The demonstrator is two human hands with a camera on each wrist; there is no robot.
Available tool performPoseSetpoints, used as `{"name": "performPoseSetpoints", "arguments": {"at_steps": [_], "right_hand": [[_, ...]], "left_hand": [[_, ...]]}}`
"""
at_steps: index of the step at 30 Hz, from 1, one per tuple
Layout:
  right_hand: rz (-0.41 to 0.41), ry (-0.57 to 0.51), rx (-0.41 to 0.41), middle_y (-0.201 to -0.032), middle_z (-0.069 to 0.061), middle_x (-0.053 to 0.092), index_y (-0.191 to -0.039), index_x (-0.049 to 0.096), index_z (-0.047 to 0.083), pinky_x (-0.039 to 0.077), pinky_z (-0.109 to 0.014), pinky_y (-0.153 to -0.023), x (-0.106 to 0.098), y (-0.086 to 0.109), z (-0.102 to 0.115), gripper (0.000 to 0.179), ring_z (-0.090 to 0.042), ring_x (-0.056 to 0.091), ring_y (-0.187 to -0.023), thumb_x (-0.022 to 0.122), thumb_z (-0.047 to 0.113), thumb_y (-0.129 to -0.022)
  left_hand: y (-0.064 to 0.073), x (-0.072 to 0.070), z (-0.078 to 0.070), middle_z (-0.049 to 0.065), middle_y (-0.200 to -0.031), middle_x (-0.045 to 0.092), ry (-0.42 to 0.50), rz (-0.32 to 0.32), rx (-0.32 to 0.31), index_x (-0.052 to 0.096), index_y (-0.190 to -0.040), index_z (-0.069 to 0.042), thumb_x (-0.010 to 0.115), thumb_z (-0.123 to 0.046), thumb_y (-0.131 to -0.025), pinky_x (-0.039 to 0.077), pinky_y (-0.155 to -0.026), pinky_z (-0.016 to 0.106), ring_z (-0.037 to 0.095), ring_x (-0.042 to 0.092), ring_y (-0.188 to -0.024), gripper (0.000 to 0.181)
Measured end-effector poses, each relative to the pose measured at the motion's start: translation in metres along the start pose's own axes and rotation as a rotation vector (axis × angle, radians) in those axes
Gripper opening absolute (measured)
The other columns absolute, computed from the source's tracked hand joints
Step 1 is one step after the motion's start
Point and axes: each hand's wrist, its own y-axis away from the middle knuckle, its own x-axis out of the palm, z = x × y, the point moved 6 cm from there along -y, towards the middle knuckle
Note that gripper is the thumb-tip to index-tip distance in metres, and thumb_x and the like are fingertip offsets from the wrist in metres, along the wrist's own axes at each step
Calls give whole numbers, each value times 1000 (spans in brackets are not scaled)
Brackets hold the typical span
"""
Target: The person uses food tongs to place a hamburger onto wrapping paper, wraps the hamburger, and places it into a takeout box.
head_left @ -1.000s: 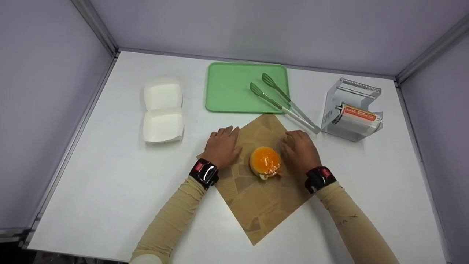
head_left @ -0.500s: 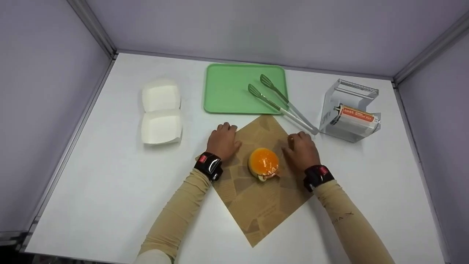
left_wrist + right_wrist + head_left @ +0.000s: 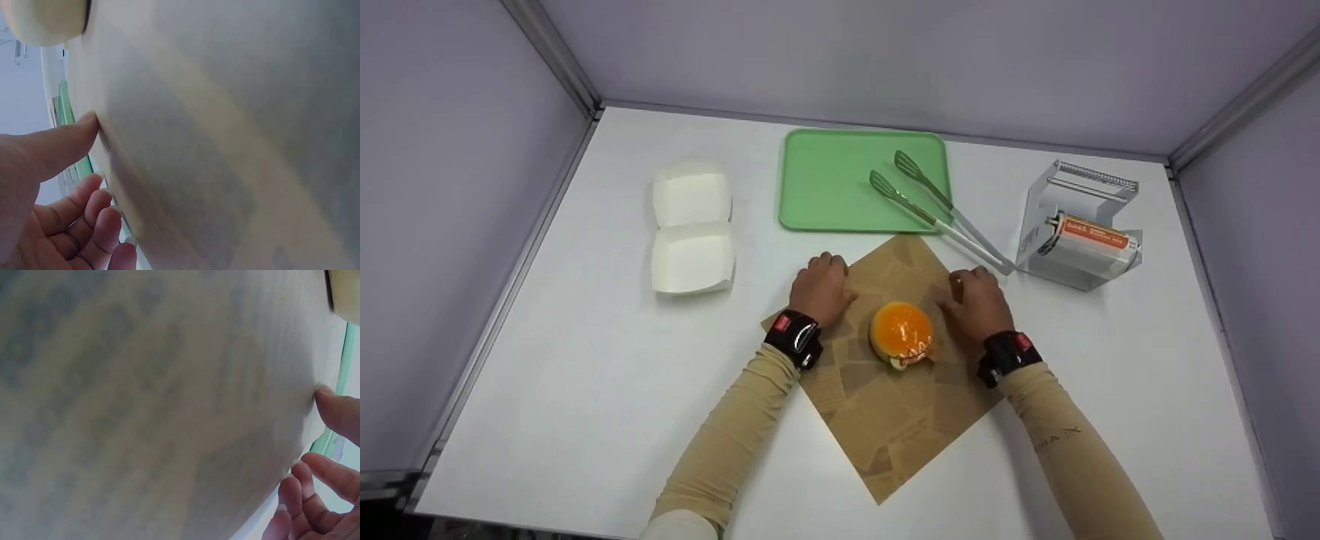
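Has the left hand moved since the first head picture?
Yes: the left hand has shifted slightly forward and to the right, judged against the green tray.

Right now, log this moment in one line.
burger: unwrapped, on paper | left grip: touching paper | right grip: touching paper | box: open | tongs: across tray edge

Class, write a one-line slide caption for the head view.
Left hand and right hand touch brown paper either side of the burger; tongs lie partly over a green tray.
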Motion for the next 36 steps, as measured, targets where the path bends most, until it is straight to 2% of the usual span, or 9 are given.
{"name": "performPoseSetpoints", "arguments": {"at_steps": [5, 8, 15, 23, 28, 31, 36], "right_hand": [[-43, 17, -23, -113, -27, 55, -121, 63, -6, 48, -53, -94, -1, 0, -1, 47, -40, 54, -105, 79, 24, -89], [-51, 26, -28, -111, -27, 56, -121, 62, -6, 48, -53, -91, -1, 0, -1, 47, -40, 55, -102, 79, 23, -88], [-24, 10, -13, -113, -28, 58, -123, 62, -6, 48, -53, -91, 1, -1, -1, 48, -40, 56, -102, 76, 26, -91], [-4, -31, -16, -98, -21, 57, -127, 60, -5, 44, -44, -79, 3, -5, -6, 50, -34, 53, -92, 77, 25, -90], [25, -71, 7, -96, -18, 55, -130, 58, -5, 42, -42, -79, 3, -6, -9, 53, -32, 51, -91, 76, 25, -90], [13, -73, -1, -98, -19, 54, -126, 58, -6, 43, -45, -83, 3, -7, -8, 51, -34, 51, -96, 77, 25, -89], [-78, -43, -77, -95, -20, 57, -108, 62, -5, 43, -49, -83, -1, -3, -4, 39, -38, 52, -96, 79, 24, -88]], "left_hand": [[1, -2, -2, 19, -119, 60, -12, -15, -12, 59, -118, 0, 77, -34, -90, 52, -95, 50, 35, 58, -114, 48], [1, -2, -3, 19, -119, 62, -12, -1, -26, 60, -116, 0, 77, -35, -90, 52, -97, 50, 36, 59, -114, 47], [0, 1, 0, 16, -115, 62, 2, 6, -44, 61, -109, -2, 76, -37, -90, 51, -95, 49, 34, 58, -113, 42], [2, 0, 2, 14, -115, 59, 27, -28, -39, 58, -110, -6, 79, -38, -87, 48, -95, 46, 31, 55, -113, 45], [2, -1, 2, 13, -113, 63, 48, -45, -30, 56, -114, -7, 79, -39, -86, 47, -94, 46, 32, 58, -111, 48], [2, -1, 2, 13, -117, 66, 67, -48, -33, 56, -121, -8, 80, -38, -85, 47, -96, 46, 32, 59, -112, 53], [2, -3, 1, 13, -121, 67, 66, -55, -14, 57, -125, -9, 80, -36, -87, 45, -98, 47, 32, 60, -115, 52]]}}
